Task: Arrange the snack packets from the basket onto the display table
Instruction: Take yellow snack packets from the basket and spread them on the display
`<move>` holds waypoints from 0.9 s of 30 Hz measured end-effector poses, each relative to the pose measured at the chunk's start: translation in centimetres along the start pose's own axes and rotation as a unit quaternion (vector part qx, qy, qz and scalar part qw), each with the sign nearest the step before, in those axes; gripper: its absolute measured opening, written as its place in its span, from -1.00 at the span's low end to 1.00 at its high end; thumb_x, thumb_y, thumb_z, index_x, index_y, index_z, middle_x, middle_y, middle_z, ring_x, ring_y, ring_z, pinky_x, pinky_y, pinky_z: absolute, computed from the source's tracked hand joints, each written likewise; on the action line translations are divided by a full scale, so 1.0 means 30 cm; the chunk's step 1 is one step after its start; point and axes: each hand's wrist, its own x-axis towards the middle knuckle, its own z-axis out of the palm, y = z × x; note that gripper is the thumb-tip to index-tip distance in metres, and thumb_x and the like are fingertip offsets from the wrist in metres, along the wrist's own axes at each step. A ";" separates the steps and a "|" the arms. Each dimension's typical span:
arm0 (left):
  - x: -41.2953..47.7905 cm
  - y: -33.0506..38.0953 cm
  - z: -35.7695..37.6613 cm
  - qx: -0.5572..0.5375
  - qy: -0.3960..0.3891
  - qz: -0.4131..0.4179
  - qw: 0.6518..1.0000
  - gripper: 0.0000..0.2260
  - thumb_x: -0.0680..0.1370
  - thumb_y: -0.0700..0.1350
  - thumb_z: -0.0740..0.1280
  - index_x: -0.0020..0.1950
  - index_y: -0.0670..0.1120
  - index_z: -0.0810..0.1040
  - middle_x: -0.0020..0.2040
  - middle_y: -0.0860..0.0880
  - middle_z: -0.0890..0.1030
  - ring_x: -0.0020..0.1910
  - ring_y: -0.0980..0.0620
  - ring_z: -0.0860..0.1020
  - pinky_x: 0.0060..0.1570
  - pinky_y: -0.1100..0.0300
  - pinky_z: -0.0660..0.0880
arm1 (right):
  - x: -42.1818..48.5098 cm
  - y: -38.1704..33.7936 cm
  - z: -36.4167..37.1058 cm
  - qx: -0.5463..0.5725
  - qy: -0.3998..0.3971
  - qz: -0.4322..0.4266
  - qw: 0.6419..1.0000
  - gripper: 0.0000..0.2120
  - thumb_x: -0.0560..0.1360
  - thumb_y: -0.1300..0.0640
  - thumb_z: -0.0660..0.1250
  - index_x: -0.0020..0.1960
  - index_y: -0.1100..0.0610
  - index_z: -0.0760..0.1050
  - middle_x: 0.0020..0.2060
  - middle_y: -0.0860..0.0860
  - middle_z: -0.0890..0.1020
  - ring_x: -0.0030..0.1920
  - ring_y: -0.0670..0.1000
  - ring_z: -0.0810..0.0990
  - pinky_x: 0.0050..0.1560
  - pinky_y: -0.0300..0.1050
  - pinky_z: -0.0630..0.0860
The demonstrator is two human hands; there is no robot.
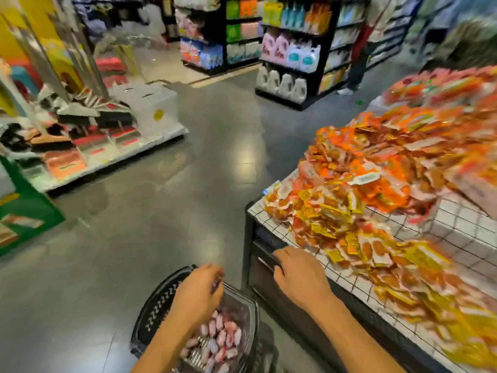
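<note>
In the head view, a dark plastic basket (150,313) is seen at the bottom centre, standing on the grey floor (188,211) just beside the display table (457,232). The basket is partly filled with small pink and white snack packets (217,343), which are heaped loosely against its right wall. The left hand (199,292) is held over the basket's far rim with its fingers curled downward; a pinkish blur is seen at the fingertips, but whether a packet is pinched there cannot be told. The right hand (298,275) is held, back upward, at the near corner of the display table, with its fingers loosely bent and nothing seen in them. The table's top is covered by a white sheet with a black grid, and a large heap of orange and yellow packets (349,184) is spread across it, reaching from the near edge to the far right, where it is blurred. None of the pink packets can be made out on the table. Across the aisle, black shelves (293,60) stocked with bottles and pouches are seen, and a low shoe display (80,130) is seen at the left.
</note>
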 end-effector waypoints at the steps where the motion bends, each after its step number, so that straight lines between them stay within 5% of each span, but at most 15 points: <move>1: 0.008 0.032 -0.002 0.003 -0.008 0.022 1.000 -0.86 0.58 -0.02 0.24 0.10 0.08 0.54 -0.07 0.11 0.49 -0.09 0.03 0.54 -0.16 0.18 0.39 | -0.050 0.020 -0.016 0.002 0.009 0.025 1.000 -0.64 0.62 0.01 0.12 0.37 0.06 0.44 0.21 0.02 0.56 0.20 0.10 0.52 0.16 0.01 0.45; 12: 0.089 0.476 0.116 -0.021 -0.080 0.210 0.974 -0.82 0.58 -0.03 0.27 0.16 0.10 0.55 0.06 0.14 0.55 0.01 0.12 0.56 0.00 0.16 0.52 | -0.526 0.333 -0.081 0.050 0.075 0.229 0.969 -0.61 0.62 0.00 0.16 0.43 0.03 0.39 0.26 -0.02 0.53 0.23 0.04 0.50 0.13 -0.05 0.48; 21: 0.227 0.785 0.266 -0.017 -0.072 0.237 0.969 -0.82 0.58 -0.02 0.27 0.16 0.09 0.55 0.05 0.09 0.56 0.02 0.03 0.54 -0.10 0.09 0.49 | -0.590 0.666 -0.052 0.058 0.097 0.274 0.955 -0.52 0.59 -0.11 0.17 0.48 -0.02 0.28 0.31 -0.02 0.45 0.28 0.05 0.46 0.19 -0.02 0.48; 24: 0.251 0.832 0.306 -0.031 -0.054 0.227 0.972 -0.83 0.56 -0.03 0.29 0.12 0.08 0.57 0.02 0.07 0.56 0.01 0.02 0.55 -0.10 0.04 0.52 | -0.533 0.742 -0.054 0.062 0.102 0.277 0.953 -0.47 0.56 -0.20 0.18 0.47 -0.03 0.26 0.36 0.02 0.38 0.37 0.09 0.37 0.26 0.04 0.45; 27: 0.283 0.849 0.325 -0.025 -0.048 0.220 0.974 -0.79 0.56 -0.01 0.28 0.18 0.08 0.56 0.08 0.08 0.56 0.05 0.04 0.54 -0.06 0.01 0.54 | -0.457 0.804 -0.054 0.083 0.072 0.291 0.950 -0.29 0.49 -0.32 0.24 0.55 -0.09 0.13 0.53 0.04 0.13 0.55 0.16 0.08 0.40 0.25 0.28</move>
